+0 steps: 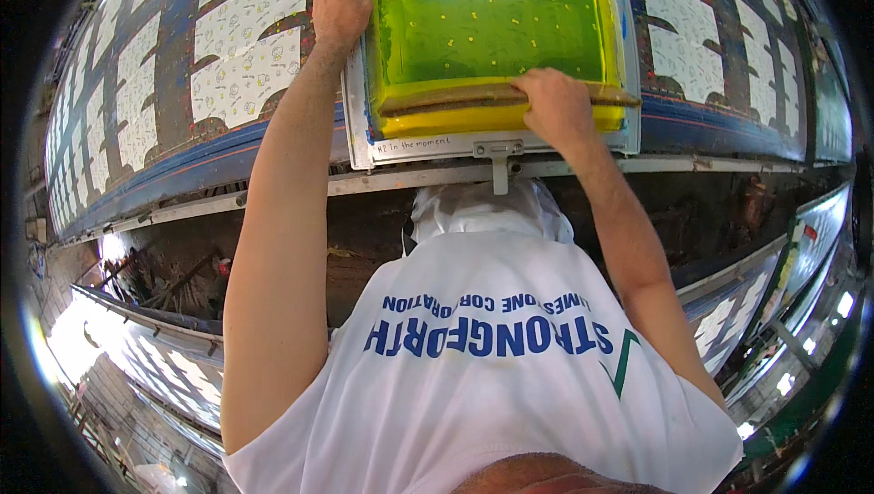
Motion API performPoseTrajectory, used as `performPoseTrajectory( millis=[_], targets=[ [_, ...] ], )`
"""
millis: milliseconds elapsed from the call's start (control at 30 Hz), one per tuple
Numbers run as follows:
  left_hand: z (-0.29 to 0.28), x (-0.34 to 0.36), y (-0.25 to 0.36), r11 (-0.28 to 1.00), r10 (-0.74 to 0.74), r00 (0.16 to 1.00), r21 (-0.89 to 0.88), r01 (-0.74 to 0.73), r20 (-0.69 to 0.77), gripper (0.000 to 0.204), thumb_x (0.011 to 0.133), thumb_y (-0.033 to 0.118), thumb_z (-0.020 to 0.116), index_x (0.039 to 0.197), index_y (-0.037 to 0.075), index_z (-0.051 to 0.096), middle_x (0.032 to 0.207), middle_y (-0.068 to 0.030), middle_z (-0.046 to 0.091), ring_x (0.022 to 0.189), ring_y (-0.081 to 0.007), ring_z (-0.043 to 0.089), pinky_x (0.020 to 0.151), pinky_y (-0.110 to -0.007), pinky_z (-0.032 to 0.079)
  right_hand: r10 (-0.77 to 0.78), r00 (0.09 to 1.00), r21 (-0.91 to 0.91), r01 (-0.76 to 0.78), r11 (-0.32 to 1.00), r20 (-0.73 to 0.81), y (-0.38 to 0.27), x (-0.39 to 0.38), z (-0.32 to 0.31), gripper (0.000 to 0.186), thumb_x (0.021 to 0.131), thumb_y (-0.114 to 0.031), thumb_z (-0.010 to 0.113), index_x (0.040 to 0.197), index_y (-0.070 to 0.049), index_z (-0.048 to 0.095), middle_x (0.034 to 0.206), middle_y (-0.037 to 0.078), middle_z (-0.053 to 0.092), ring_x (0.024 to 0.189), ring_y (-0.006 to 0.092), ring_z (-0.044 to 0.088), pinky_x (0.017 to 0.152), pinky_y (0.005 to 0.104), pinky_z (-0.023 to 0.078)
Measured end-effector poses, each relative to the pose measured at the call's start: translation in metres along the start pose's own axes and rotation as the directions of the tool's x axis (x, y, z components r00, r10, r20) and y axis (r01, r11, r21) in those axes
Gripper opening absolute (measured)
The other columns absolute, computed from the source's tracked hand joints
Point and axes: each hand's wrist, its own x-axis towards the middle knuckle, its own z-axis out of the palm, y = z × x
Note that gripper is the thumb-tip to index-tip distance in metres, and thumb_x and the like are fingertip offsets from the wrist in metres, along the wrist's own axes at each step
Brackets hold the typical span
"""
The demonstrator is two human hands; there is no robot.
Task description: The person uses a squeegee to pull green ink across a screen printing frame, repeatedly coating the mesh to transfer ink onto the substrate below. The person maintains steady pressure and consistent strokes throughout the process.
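My left hand (342, 8) grips the upper left edge of a pale metal screen frame (628, 57), its fingers curled at the rim. The screen's mesh (482, 20) is bright green with small yellow specks and has yellow ink along its borders. My right hand (555, 107) is closed on a long brown squeegee (428, 99), which lies crosswise near the screen's lower end, over a band of yellow ink (437, 122). Below that end, a metal bracket (498, 166) sits at the middle of the frame, by the table's rail.
A long dark printing table (164, 152) with white printed fabric pieces (246, 75) extends to both sides of the screen. A metal rail (728, 164) runs along its near edge. Further tables with white pieces (173, 366) stand lower left and right, beyond a dark gap (728, 212).
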Motion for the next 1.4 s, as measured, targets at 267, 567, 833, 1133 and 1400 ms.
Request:
performPoseTrajectory(
  millis=[267, 567, 833, 1133, 1400],
  targets=[
    [0.001, 0.003, 0.010, 0.995, -0.092, 0.996, 0.037, 0.091, 0.014, 0.048, 0.098, 0.030, 0.061, 0.145, 0.017, 0.063, 0.144, -0.0277, 0.057, 0.126, -0.0472, 0.057, 0.105, -0.054, 0.051, 0.018, 0.986, -0.010, -0.017, 1.000, 0.166, -0.003, -0.006, -0.011, 0.022, 0.080, -0.008, 0.075, 0.102, -0.006, 0.076, 0.100, 0.014, 0.074, 0.102, 0.0359, 0.073, 0.086, 0.0485, 0.061],
    [0.002, 0.001, 0.016, 0.990, -0.074, 0.995, 0.114, 0.081, -0.065, 0.043, 0.099, 0.030, 0.060, 0.138, 0.014, 0.072, 0.134, -0.0261, 0.066, 0.122, -0.0435, 0.062, 0.105, -0.052, 0.052, -0.143, 0.983, 0.111, 0.130, 0.985, 0.116, 0.001, -0.043, -0.006, 0.039, 0.077, -0.004, 0.075, 0.115, -0.005, 0.070, 0.114, 0.012, 0.069, 0.112, 0.0334, 0.067, 0.094, 0.0463, 0.057],
    [-0.010, 0.005, 0.022, 0.987, -0.124, 0.992, 0.105, 0.122, 0.007, 0.044, 0.100, 0.025, 0.063, 0.142, 0.015, 0.070, 0.134, -0.0223, 0.066, 0.128, -0.0396, 0.060, 0.107, -0.050, 0.051, -0.484, 0.857, 0.265, 0.432, 0.862, 0.177, 0.042, -0.036, -0.008, 0.054, 0.080, -0.019, 0.083, 0.127, -0.001, 0.063, 0.124, 0.016, 0.065, 0.120, 0.0342, 0.063, 0.101, 0.0444, 0.054],
    [-0.006, 0.003, 0.013, 0.975, -0.184, 0.981, 0.133, 0.175, 0.058, 0.045, 0.104, 0.035, 0.062, 0.146, 0.021, 0.067, 0.142, -0.0147, 0.062, 0.133, -0.0344, 0.057, 0.111, -0.048, 0.049, -0.033, 0.999, 0.531, 0.028, 0.847, -0.001, 0.149, -0.039, -0.020, 0.058, 0.089, -0.031, 0.082, 0.138, -0.005, 0.064, 0.129, 0.017, 0.066, 0.113, 0.0372, 0.068, 0.102, 0.0474, 0.054],
    [-0.013, 0.005, 0.019, 0.971, -0.216, 0.973, 0.120, 0.206, 0.084, 0.044, 0.104, 0.033, 0.063, 0.145, 0.018, 0.068, 0.141, -0.0156, 0.064, 0.131, -0.0341, 0.059, 0.110, -0.047, 0.049, 0.486, 0.872, 0.534, -0.441, 0.722, 0.062, 0.232, -0.026, -0.002, 0.067, 0.086, -0.032, 0.084, 0.139, 0.002, 0.062, 0.128, 0.022, 0.064, 0.120, 0.0395, 0.065, 0.104, 0.0480, 0.053]
  ],
)
